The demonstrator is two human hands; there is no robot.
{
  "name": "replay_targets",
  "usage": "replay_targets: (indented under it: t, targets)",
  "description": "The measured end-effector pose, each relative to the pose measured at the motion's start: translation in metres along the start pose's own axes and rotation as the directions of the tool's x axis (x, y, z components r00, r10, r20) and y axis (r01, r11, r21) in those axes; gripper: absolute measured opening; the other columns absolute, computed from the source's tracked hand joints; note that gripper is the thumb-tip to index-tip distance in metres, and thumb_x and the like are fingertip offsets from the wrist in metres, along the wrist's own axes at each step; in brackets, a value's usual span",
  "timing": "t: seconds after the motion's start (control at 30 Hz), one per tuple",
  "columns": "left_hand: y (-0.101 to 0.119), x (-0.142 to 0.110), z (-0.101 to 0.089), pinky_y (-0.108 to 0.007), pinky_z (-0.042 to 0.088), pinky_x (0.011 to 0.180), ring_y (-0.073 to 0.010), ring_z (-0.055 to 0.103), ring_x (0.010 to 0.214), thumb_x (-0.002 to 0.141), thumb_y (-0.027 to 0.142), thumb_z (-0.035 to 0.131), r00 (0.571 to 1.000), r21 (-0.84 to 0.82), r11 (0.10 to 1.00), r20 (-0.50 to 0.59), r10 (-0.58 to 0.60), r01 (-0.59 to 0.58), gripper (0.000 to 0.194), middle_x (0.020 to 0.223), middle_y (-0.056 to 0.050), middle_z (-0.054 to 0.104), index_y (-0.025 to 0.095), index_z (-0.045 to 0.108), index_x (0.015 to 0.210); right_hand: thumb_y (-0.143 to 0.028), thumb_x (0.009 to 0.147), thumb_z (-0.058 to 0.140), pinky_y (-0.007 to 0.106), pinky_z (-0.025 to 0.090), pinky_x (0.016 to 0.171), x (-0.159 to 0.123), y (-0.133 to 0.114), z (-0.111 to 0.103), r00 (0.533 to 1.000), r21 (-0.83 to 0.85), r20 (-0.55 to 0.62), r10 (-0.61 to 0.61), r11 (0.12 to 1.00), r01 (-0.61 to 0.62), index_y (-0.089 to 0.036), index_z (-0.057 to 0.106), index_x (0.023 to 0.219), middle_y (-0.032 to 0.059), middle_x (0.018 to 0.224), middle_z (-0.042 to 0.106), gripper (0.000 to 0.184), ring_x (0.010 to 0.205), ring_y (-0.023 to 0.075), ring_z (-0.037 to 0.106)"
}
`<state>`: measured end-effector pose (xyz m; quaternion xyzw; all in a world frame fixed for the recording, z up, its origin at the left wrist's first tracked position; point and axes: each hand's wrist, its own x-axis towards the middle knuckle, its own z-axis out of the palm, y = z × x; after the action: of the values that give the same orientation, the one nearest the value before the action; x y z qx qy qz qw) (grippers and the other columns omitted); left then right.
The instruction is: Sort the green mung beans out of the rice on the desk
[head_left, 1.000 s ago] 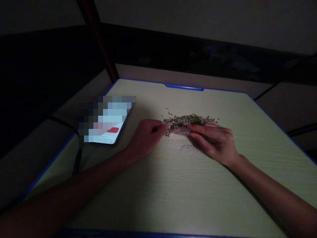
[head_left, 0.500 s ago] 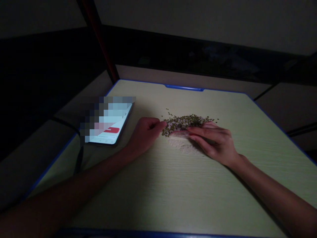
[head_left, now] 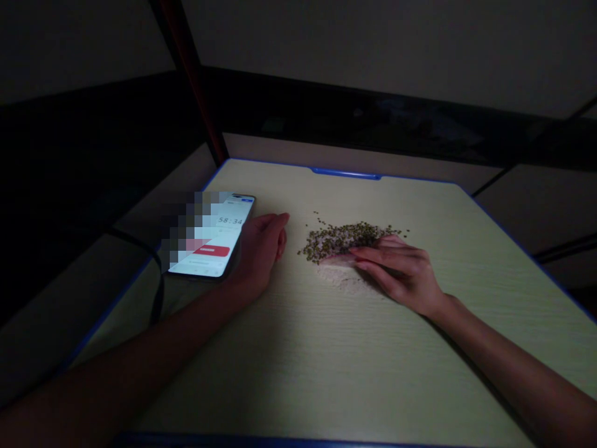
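A mixed heap of small green beans (head_left: pixel 333 239) and pale grains lies on the table. A patch of loose pale grains (head_left: pixel 347 280) is spread just on its near side. My right hand (head_left: pixel 410 270) reaches in from the right, thumb and forefinger pinched together at the edge of the heap. Whatever sits between those fingertips is too small to make out. To the left of the beans, apart from them, is my left hand (head_left: pixel 261 249), its fingers curled in and its thumb lying along them. The inside of that hand is hidden.
A phone (head_left: pixel 219 239) with a lit timer screen lies beside my left hand, partly blurred out. A dark cable (head_left: pixel 156 292) runs near it. The pale tabletop (head_left: pixel 326 373) has a blue rim and a blue handle (head_left: pixel 347 173) at the far edge.
My left hand has drawn back leftward from the bean heap toward the phone, turning as it went. My right hand stays at the heap, nearly still. The view has shifted slightly.
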<state>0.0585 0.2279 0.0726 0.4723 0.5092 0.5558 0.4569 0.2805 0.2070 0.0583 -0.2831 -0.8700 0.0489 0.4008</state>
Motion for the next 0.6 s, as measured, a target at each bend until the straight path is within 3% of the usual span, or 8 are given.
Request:
replay_targets:
  t: [0.23, 0.6]
  targets:
    - [-0.0025, 0.0024, -0.0015, -0.021, 0.020, 0.035, -0.0047, 0.030, 0.031, 0.072, 0.022, 0.052, 0.999, -0.059, 0.998, -0.034, 0.005, -0.007, 0.034, 0.033, 0.008, 0.035, 0.018, 0.038, 0.041, -0.008, 0.078, 0.061, 0.035, 0.047, 0.067, -0.0021, 0.0002, -0.0010, 1.000, 0.002, 0.009, -0.015, 1.000, 0.015, -0.031, 0.058, 0.120, -0.0007, 0.084, 0.075, 0.048, 0.064, 0.0158, 0.064]
    - [-0.0002, 0.0000, 0.0014, -0.021, 0.019, 0.034, -0.0046, 0.029, 0.030, 0.072, 0.022, 0.052, 1.000, -0.033, 0.999, -0.022, 0.010, -0.010, 0.035, 0.032, 0.007, 0.034, 0.018, 0.038, 0.040, -0.010, 0.078, 0.062, 0.034, 0.046, 0.068, -0.0018, -0.0009, 0.0006, 1.000, 0.013, 0.009, 0.017, 1.000, -0.018, -0.032, 0.059, 0.119, -0.0013, 0.084, 0.075, 0.047, 0.064, 0.0152, 0.064]
